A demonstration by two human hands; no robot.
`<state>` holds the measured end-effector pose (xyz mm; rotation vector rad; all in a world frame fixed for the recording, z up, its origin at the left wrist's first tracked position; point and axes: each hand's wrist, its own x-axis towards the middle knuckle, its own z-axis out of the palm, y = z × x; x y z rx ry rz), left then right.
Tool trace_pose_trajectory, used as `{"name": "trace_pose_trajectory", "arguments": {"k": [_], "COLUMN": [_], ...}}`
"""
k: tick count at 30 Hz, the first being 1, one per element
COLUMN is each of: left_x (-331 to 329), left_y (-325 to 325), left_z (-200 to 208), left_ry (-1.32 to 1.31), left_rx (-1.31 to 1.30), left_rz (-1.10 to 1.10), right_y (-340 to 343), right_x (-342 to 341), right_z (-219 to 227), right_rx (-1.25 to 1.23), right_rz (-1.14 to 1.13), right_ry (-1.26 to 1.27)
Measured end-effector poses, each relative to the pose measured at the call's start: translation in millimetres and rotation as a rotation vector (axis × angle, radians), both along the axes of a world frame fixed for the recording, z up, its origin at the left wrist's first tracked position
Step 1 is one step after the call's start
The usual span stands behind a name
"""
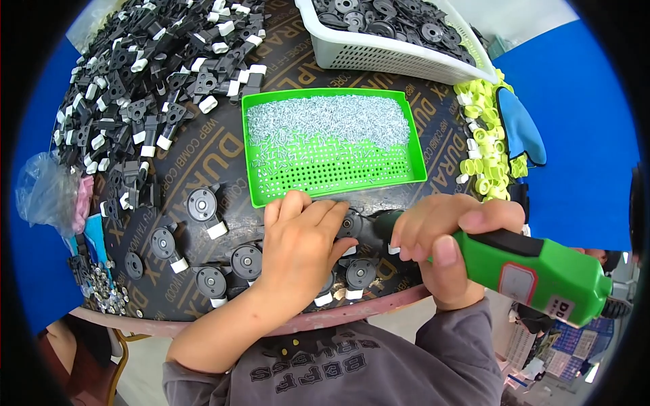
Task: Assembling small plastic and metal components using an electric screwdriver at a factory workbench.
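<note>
A: What is looking risky here?

B: The right hand [440,247] is gripping the green electric screwdriver [535,271], its tip pointing toward nine o'clock at a black disc part [350,223] near the surface's [203,152] front edge. The left hand [301,243] is lying flat over that part, fingers [318,213] curled loosely and pressing, touching the tool's nose. I'm judging the bit could be slipping off the screw and catching a fingertip, since they are sitting so close.

A: And the containers?

B: The green perforated tray [416,177], at twelve o'clock from the hands, is holding small silver screws [325,118], heaped toward its far side. The white basket [399,61], at one o'clock, is carrying black round parts [386,20]. A nudge from the left hand, just beside the tray's near rim, might be spilling screws.
</note>
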<state>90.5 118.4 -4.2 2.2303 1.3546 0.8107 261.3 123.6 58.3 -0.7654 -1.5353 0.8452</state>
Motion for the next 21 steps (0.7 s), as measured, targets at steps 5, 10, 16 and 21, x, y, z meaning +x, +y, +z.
{"name": "trace_pose_trajectory", "arguments": {"k": [5,10,16,21], "left_x": [1,0,1,2], "left_y": [0,0,0,2], "left_z": [1,0,1,0], "left_ry": [0.007,0.023,0.016,0.03], "left_rx": [-0.02,-0.022,-0.015,-0.011], "left_rz": [0.011,0.015,0.014,0.017], "right_y": [12,15,20,20], "right_x": [9,8,6,2], "right_z": [-14,-18,-9,-11], "right_rx": [0.021,0.043,0.023,-0.091], "right_rz": [0.127,0.177,0.221,0.072], "right_ry": [0.051,0.086,-0.14,-0.15]}}
